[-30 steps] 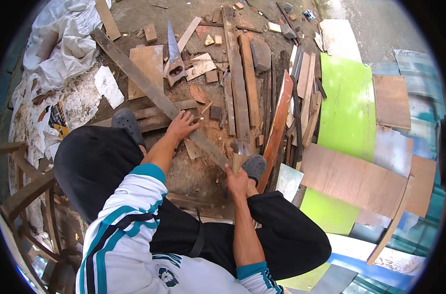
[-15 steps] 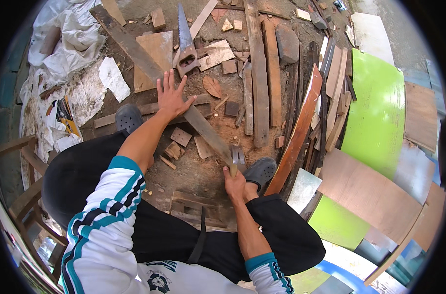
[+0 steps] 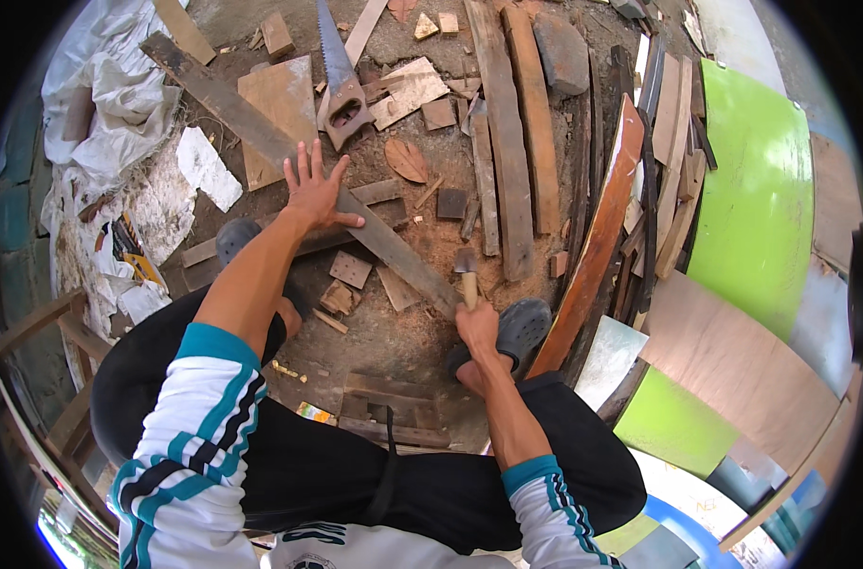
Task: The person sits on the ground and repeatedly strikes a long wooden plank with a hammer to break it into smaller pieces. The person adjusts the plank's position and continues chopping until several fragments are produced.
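My left hand (image 3: 313,192) lies spread on a long weathered plank (image 3: 398,251), fingers apart and pressing on its upper face. The plank runs slantwise from the far left toward my right foot and crosses over other boards. My right hand (image 3: 477,327) is wrapped round the wooden handle of a hammer (image 3: 468,275). Its metal head points away from me, beside the plank's near end. Small wood blocks (image 3: 352,269) lie between my feet, below the plank. Past my left hand rests a handsaw (image 3: 344,109) with a wooden grip.
Loose boards (image 3: 503,142) lie lengthwise on the dirt ahead, near a grey stone block (image 3: 561,59). A reddish board (image 3: 593,237) leans by my right foot. Green panels (image 3: 749,190) and plywood stand to the right. White sacking (image 3: 119,90) is at far left, and a small wooden frame (image 3: 394,436) sits near me.
The hammer head has turned and shifted slightly right of the plank's near end. My left hand stays on the plank. The whole view has shifted a little.
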Action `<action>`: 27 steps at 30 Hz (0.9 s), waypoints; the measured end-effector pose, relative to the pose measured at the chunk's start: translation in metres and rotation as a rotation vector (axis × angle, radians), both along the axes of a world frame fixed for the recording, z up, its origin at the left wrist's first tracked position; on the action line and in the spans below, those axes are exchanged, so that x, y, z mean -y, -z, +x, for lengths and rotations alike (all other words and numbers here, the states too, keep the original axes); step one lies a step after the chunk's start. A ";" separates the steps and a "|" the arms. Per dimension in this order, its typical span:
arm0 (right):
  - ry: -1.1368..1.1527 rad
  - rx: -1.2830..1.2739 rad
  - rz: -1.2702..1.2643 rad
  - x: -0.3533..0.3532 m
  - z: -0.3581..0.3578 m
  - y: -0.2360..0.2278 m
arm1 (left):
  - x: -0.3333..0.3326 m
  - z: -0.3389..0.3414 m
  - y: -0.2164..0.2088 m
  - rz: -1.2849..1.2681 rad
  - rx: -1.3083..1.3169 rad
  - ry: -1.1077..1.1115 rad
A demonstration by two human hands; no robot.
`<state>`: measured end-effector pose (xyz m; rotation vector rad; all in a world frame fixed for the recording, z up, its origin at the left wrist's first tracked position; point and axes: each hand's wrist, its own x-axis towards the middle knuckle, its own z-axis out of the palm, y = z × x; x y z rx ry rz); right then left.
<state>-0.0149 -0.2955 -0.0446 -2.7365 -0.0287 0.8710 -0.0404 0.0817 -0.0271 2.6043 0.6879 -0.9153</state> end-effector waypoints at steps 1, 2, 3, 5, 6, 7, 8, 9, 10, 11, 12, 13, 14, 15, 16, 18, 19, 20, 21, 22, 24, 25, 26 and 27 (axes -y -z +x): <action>0.090 -0.040 0.066 -0.006 0.003 -0.009 | -0.008 0.002 0.003 0.008 -0.011 -0.008; 0.158 -0.091 0.137 -0.012 0.014 -0.033 | -0.018 0.002 0.005 0.025 0.005 -0.025; 0.243 -0.146 0.184 -0.006 0.011 -0.052 | -0.013 -0.002 0.006 0.020 0.015 -0.027; 0.159 0.001 0.362 -0.003 -0.005 -0.054 | -0.006 -0.013 0.008 0.000 -0.017 -0.031; 0.061 0.061 0.441 -0.006 -0.002 -0.054 | -0.008 -0.009 0.005 -0.005 -0.035 -0.024; -0.042 0.117 0.516 -0.008 -0.001 -0.054 | -0.010 -0.005 0.003 -0.009 -0.053 -0.020; -0.205 0.135 0.565 -0.010 0.003 -0.053 | -0.012 -0.001 0.001 -0.014 -0.072 -0.016; -0.367 0.151 0.612 -0.008 0.004 -0.052 | -0.013 0.002 -0.002 -0.020 -0.082 -0.002; -0.529 0.167 0.655 -0.008 0.005 -0.051 | -0.013 0.004 -0.004 -0.026 -0.092 0.012; -0.550 0.112 0.498 -0.010 0.005 -0.043 | -0.013 0.006 -0.006 -0.033 -0.103 0.027; -0.481 0.090 0.399 -0.012 0.002 -0.032 | -0.014 0.006 -0.006 -0.030 -0.095 0.036; -0.416 0.064 0.299 -0.016 0.000 -0.022 | -0.014 0.006 -0.005 -0.029 -0.089 0.041; -0.348 0.039 0.199 -0.019 -0.003 -0.014 | -0.013 0.006 -0.003 -0.029 -0.083 0.048; -0.324 0.061 0.240 -0.032 -0.001 -0.021 | -0.015 0.004 -0.001 -0.032 -0.103 0.035; -0.320 0.062 0.276 -0.033 0.001 -0.025 | -0.016 0.004 -0.001 -0.035 -0.118 0.027; -0.310 0.066 0.347 -0.033 0.007 -0.031 | -0.017 0.005 -0.001 -0.040 -0.136 0.017; -0.318 0.062 0.415 -0.030 0.007 -0.036 | -0.017 0.005 -0.001 -0.041 -0.140 0.015; -0.326 0.057 0.484 -0.024 0.006 -0.043 | -0.018 0.004 -0.002 -0.042 -0.144 0.011; -0.336 0.054 0.555 -0.020 0.007 -0.047 | -0.018 0.004 -0.004 -0.040 -0.147 0.010; -0.402 0.030 0.486 -0.014 0.011 -0.041 | -0.016 0.006 -0.005 -0.040 -0.147 0.018; -0.533 -0.026 0.345 -0.008 0.019 -0.033 | -0.014 0.009 -0.005 -0.035 -0.138 0.026; -0.467 -0.018 0.314 -0.011 0.021 -0.030 | -0.014 0.009 -0.004 -0.030 -0.128 0.028; -0.400 -0.009 0.283 -0.016 0.024 -0.024 | -0.013 0.010 -0.004 -0.026 -0.117 0.030; -0.334 0.001 0.260 -0.027 0.030 -0.021 | -0.015 0.011 -0.004 -0.020 -0.114 0.030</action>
